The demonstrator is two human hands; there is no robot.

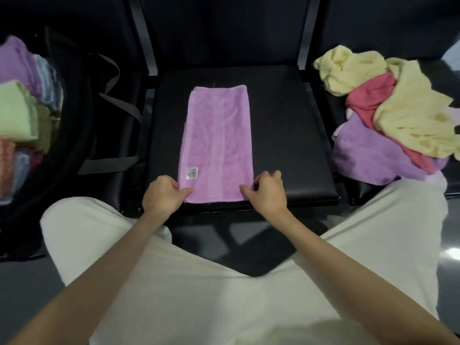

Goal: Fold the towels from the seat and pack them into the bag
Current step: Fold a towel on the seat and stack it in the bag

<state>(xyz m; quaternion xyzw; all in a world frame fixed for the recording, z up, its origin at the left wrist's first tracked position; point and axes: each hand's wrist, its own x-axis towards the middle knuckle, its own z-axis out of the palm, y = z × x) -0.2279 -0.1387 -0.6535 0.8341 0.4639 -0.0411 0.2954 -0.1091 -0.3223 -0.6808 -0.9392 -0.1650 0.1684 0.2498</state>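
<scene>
Pink towel [217, 143]: my left hand [163, 192] and right hand [267, 191] pinch its near corners; uneven lifting could skew the fold.

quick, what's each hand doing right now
Left hand: pinches the near left corner of the pink towel.
Right hand: pinches its near right corner.

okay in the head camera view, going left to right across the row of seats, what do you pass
Black bag stuffed with folded towels → left hand → pink towel flat on the middle seat → right hand → loose pile of unfolded towels.
</scene>
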